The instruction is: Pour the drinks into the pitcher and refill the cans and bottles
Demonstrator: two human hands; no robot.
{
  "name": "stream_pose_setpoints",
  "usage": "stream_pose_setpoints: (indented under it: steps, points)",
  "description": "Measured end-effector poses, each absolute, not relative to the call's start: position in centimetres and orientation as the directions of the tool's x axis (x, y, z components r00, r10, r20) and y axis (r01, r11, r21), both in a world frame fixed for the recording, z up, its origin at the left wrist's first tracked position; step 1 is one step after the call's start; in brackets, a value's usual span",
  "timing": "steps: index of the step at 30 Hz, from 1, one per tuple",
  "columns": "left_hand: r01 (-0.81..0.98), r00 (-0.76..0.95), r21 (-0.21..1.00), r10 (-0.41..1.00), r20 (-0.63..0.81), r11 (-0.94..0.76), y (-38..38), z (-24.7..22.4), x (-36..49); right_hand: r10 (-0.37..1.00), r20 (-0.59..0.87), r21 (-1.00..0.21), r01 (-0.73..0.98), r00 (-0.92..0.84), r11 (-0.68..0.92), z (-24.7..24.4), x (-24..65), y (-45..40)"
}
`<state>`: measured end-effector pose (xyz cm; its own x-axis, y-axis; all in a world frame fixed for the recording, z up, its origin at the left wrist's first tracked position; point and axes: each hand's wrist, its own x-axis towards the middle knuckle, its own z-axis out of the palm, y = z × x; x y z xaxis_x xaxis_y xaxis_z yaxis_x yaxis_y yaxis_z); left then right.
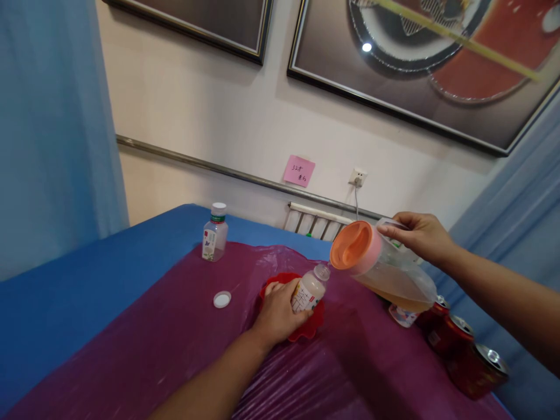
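My left hand (280, 312) is closed around a small clear bottle (310, 291) with a printed label and no cap. The bottle tilts to the right over a red scalloped dish (308, 329). My right hand (422, 233) grips the handle of a translucent pitcher (394, 277) with an orange lid (352, 248). The pitcher is tipped left, its lid edge close by the bottle's mouth, and amber liquid lies in its lower side. Whether liquid is running out is hard to tell. A white cap (222, 300) lies on the purple plastic sheet to the left.
A capped clear bottle (214, 233) stands at the back left. Several red cans (450, 335) and a printed cup (402, 315) stand at the right. The purple sheet (144, 350) covers part of a blue table (87, 291). Behind are a wall rail (210, 167) and blue curtains (48, 128).
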<state>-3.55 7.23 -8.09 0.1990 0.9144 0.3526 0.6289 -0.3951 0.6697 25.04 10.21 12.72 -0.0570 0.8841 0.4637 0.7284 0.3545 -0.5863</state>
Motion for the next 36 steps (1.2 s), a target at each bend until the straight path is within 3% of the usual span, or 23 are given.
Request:
stream_pose_setpoints:
  steps: [8, 36]
  points:
    - [0.637, 0.213, 0.671, 0.923, 0.321, -0.38, 7.15, -7.77, -3.6, 0.875, 0.473, -0.536, 0.754, -0.105, 0.38, 13.04, 24.95, 10.28]
    - [0.637, 0.211, 0.675, 0.926, 0.312, -0.372, 7.28, -8.15, -3.75, 0.877, 0.475, -0.538, 0.764, -0.073, 0.355, 13.67, 24.78, 9.71]
